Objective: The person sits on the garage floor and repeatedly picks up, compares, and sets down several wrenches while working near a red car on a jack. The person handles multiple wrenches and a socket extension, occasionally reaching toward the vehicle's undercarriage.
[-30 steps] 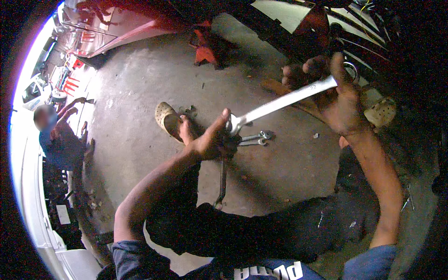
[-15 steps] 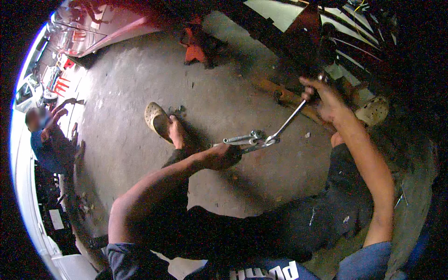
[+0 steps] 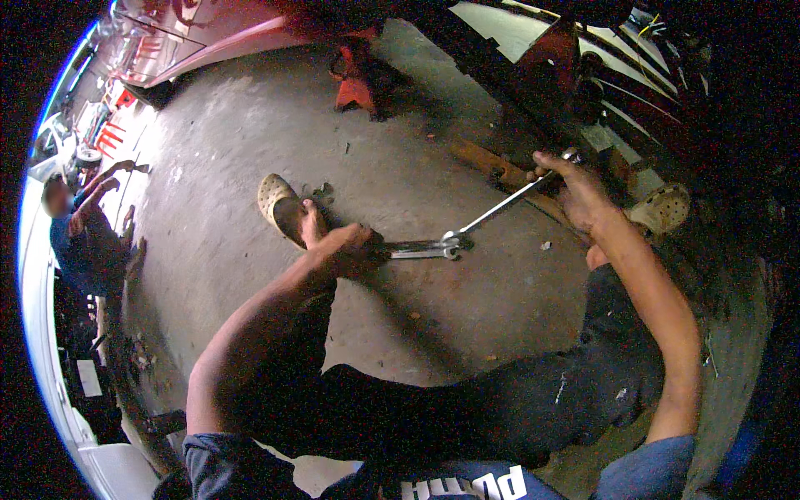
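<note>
My left hand [image 3: 360, 248] is closed around silver, bar-shaped tools that look like wrenches [image 3: 417, 249], held side by side above the floor. How many there are is hard to make out. In my right hand [image 3: 577, 193] is a long silver wrench [image 3: 504, 206], slanting down to the left. Its lower end meets or overlaps the ends of the tools from my left hand; whether they touch I cannot tell. The far end of that wrench [image 3: 572, 156] shows above my right fingers.
A red jack stand [image 3: 357, 87] stands on the concrete floor [image 3: 221, 167] ahead. By my right clog [image 3: 662, 208] lies a wooden plank [image 3: 492, 167]. Small dark parts [image 3: 318, 193] are near my left clog [image 3: 277, 198]. Another person [image 3: 87, 237] is at the far left, near a red car [image 3: 242, 46].
My left hand has moved left and slightly up with its tools, which now lie more level. The wrench in my right hand slants less steeply, its lower end shifted left.
</note>
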The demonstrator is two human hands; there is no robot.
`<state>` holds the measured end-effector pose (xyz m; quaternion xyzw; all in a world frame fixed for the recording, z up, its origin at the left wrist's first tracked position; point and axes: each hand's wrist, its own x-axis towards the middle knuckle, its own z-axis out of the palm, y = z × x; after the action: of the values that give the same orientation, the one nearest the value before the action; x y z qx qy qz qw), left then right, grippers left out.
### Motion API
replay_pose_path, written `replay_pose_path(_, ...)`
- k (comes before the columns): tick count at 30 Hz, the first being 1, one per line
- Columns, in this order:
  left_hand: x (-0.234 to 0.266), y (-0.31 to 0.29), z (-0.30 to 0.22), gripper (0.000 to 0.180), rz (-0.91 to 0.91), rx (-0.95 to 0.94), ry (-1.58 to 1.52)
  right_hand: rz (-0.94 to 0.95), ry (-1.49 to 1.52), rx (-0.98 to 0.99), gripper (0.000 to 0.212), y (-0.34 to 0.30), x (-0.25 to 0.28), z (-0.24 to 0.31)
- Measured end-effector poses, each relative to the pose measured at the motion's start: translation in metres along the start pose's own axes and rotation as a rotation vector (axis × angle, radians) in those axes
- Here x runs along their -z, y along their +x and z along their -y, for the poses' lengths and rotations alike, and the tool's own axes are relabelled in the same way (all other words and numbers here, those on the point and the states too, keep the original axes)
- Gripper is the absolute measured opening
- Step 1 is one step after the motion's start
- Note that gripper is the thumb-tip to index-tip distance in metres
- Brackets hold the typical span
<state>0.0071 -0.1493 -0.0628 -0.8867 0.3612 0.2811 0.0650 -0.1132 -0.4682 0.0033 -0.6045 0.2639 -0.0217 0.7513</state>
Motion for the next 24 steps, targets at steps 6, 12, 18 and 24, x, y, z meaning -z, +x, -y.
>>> replay_pose_path(6, 0.004, -0.013, 0.041, 0.037, -0.103, 0.232, -0.100, -0.068, -0.672, 0.445, 0.029, 0.019, 0.017, -0.026)
replay_pose_path(12, -0.026, -0.017, 0.051, 0.044, -0.224, 0.242, -0.075, 0.010, -0.921, 0.500, 0.037, 0.030, 0.017, -0.034)
replay_pose_path(18, -0.037, -0.017, 0.076, 0.053, -0.067, 0.253, -0.127, -0.014, -0.883, 0.492, 0.042, 0.027, 0.026, -0.017)
replay_pose_path(24, -0.057, -0.020, 0.100, 0.032, -0.183, 0.143, -0.429, -0.057, -1.032, 0.489, 0.038, 0.031, 0.039, -0.015)
